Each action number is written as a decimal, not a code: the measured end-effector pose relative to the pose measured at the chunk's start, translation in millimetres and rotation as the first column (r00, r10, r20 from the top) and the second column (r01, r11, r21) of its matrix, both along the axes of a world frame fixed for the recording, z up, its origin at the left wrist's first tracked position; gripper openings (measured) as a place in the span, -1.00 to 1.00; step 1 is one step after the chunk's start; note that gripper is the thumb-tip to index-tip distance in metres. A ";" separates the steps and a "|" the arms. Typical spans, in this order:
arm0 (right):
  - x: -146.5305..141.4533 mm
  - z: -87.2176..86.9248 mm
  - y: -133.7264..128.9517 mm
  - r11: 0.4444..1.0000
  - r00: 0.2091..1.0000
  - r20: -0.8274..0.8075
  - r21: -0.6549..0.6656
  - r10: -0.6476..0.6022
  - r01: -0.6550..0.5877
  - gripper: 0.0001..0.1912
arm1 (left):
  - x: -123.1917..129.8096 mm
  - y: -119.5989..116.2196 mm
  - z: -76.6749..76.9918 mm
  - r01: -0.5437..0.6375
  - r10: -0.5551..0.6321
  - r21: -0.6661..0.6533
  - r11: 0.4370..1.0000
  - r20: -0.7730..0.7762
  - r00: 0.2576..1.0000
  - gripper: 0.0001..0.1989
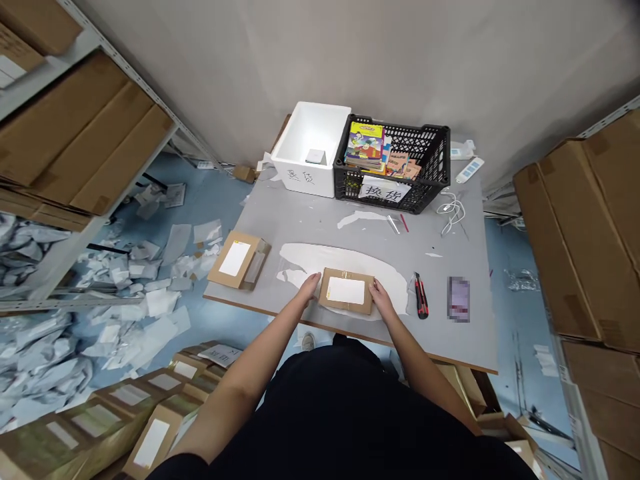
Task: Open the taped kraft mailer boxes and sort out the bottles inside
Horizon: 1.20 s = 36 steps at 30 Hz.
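A flat cardboard box [346, 291] with a white label lies near the table's front edge, on a white worn patch. My left hand [311, 287] grips its left side and my right hand [379, 292] grips its right side, so the box is held between them. To the left, a second labelled cardboard box [235, 260] rests at the table's edge. A red and black utility knife [421, 296] lies to the right of my right hand, with a blurred phone-like object [459, 299] beyond it.
At the table's back stand a white foam box [305, 177] and a black crate [425, 193] holding books [365, 145]. A white cable [453, 210] and a power strip [470, 170] lie at the right. Shelves with cartons flank the table [300, 220]; paper scraps litter the left floor.
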State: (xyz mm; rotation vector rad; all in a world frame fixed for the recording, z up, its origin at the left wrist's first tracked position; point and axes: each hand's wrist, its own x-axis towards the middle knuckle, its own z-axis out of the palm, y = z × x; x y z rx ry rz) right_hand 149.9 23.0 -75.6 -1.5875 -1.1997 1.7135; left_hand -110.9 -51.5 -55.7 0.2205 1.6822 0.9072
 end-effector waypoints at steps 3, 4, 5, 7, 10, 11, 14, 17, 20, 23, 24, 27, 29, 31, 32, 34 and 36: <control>-6.9 6.8 10.0 0.999 1.000 0.025 -0.041 0.005 -0.004 -0.33 | 13.7 8.6 3.5 0.062 -0.063 0.050 0.997 0.036 0.997 -0.46; -7.1 9.1 10.5 1.000 1.000 0.021 -0.021 0.006 -0.006 -0.33 | 18.0 10.8 4.3 0.070 -0.073 0.086 0.994 0.038 0.997 -0.46; -6.2 11.5 10.2 1.000 1.000 0.004 0.016 0.004 -0.004 -0.34 | 21.3 12.4 5.0 0.064 -0.068 0.125 0.990 0.028 0.997 -0.45; -2.7 16.7 8.5 0.993 0.999 -0.050 0.117 -0.020 0.025 -0.38 | 24.1 13.8 5.7 0.017 -0.015 0.192 0.981 -0.011 1.000 -0.45; 3.9 22.5 4.0 0.969 0.993 -0.097 0.231 -0.063 0.084 -0.48 | 22.0 9.5 4.7 -0.035 0.051 0.237 0.971 -0.064 0.997 -0.48; 5.8 23.0 1.8 0.966 0.993 -0.096 0.244 -0.069 0.091 -0.50 | 21.0 6.1 3.7 -0.036 0.056 0.236 0.971 -0.079 0.995 -0.49; 11.3 18.3 -7.1 0.972 0.994 -0.061 0.212 -0.090 0.101 -0.45 | 19.5 -6.9 0.0 -0.016 0.037 0.210 0.978 -0.096 0.995 -0.49; 17.8 9.7 -13.2 0.986 0.994 -0.034 0.127 -0.104 0.107 -0.32 | 19.0 -15.6 -1.2 -0.017 0.030 0.205 0.979 -0.060 0.998 -0.44; 21.7 6.8 -8.6 0.997 0.994 -0.086 0.027 -0.065 0.067 -0.24 | 18.3 -10.4 4.1 -0.035 0.044 0.201 0.979 -0.041 0.998 -0.44; 18.4 12.3 4.2 0.999 0.993 -0.118 -0.050 -0.010 0.005 -0.25 | 20.4 5.4 15.4 -0.003 0.001 0.191 0.982 0.014 1.000 -0.44; 16.4 15.0 8.4 0.999 0.993 -0.114 -0.050 -0.008 0.003 -0.27 | 21.6 10.7 19.6 0.008 -0.015 0.207 0.978 0.033 0.999 -0.45; 12.8 20.2 14.1 0.997 0.990 -0.125 0.022 -0.067 0.070 -0.34 | 24.0 20.0 28.9 0.007 -0.018 0.313 0.950 0.031 0.999 -0.49; 14.7 19.2 10.7 0.990 0.983 -0.151 0.076 -0.107 0.120 -0.39 | 23.2 18.7 29.5 0.010 -0.018 0.367 0.930 0.020 1.000 -0.51; 18.7 14.7 3.7 0.984 0.980 -0.144 0.100 -0.135 0.150 -0.44 | 20.8 12.8 24.9 0.030 -0.040 0.358 0.933 0.021 0.999 -0.51; 20.6 11.7 0.0 0.981 0.980 -0.128 0.103 -0.153 0.166 -0.45 | 19.6 9.1 21.2 0.042 -0.053 0.321 0.946 0.024 0.998 -0.50; 22.7 6.1 -4.5 0.977 0.978 -0.096 0.084 -0.186 0.194 -0.43 | 18.5 3.3 12.6 0.058 -0.066 0.217 0.974 0.032 0.997 -0.43; 21.2 3.2 -3.2 0.977 0.976 -0.071 0.040 -0.206 0.209 -0.38 | 19.8 2.5 5.4 0.062 -0.067 0.143 0.988 0.036 0.997 -0.37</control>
